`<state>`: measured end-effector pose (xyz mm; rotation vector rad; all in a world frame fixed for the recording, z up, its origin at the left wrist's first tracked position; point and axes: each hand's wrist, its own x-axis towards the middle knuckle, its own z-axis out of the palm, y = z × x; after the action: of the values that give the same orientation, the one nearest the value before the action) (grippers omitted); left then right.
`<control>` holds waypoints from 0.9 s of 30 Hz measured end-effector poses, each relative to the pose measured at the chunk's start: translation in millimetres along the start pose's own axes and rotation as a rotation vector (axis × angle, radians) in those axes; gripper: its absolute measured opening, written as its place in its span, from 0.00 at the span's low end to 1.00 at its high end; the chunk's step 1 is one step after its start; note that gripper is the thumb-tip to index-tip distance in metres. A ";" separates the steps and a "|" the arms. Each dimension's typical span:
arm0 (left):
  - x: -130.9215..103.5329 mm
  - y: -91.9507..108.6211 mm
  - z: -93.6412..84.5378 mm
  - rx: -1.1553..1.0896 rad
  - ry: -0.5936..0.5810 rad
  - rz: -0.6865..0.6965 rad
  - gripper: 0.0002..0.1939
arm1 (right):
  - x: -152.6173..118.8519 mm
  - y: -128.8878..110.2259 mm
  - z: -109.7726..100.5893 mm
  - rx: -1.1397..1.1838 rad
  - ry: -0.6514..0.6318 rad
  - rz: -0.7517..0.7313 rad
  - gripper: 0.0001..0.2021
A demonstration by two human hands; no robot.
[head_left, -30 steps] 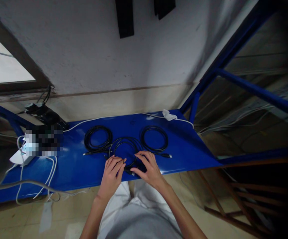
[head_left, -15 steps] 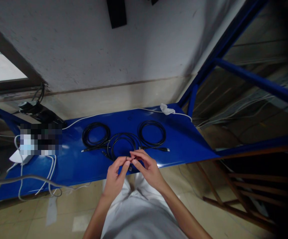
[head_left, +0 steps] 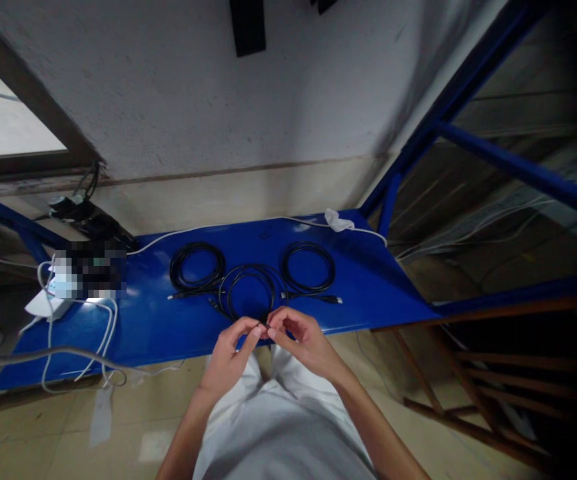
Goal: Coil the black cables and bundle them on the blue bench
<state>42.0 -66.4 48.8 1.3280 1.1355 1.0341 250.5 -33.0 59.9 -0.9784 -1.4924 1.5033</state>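
Note:
Three coiled black cables lie on a blue shelf (head_left: 368, 280): a left coil (head_left: 197, 265), a middle coil (head_left: 246, 293) and a right coil (head_left: 308, 267). My left hand (head_left: 231, 353) and my right hand (head_left: 301, 340) meet at the shelf's near edge. Their fingertips pinch the near end of the middle coil, thumbs and forefingers almost touching each other. The cable's plug is hidden between my fingers.
A white power strip (head_left: 48, 303) with white cords (head_left: 103, 340) sits at the shelf's left end, beside a blurred patch. A white cord (head_left: 208, 230) runs along the back edge to a white lump (head_left: 338, 220). Blue frame bars (head_left: 493, 163) rise at right.
My hands lifted off the shelf surface and drew together, now pinching the near end of the middle coil at the shelf's front edge.

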 end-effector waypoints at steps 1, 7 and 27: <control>0.1 -0.4 -0.7 0.019 0.012 0.006 0.13 | -0.8 1.7 -1.5 -0.008 -0.006 0.026 0.16; 1.9 3.4 -2.8 0.167 0.057 0.073 0.09 | -3.1 3.7 -4.8 -0.101 -0.080 0.078 0.14; 21.7 -4.9 -51.0 0.959 -0.208 0.336 0.25 | 3.2 12.3 7.2 -0.379 -0.010 -0.139 0.05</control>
<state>-4.7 -36.2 47.0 2.3830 1.3251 0.5291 242.4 -32.9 47.7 -1.0571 -1.8541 1.1506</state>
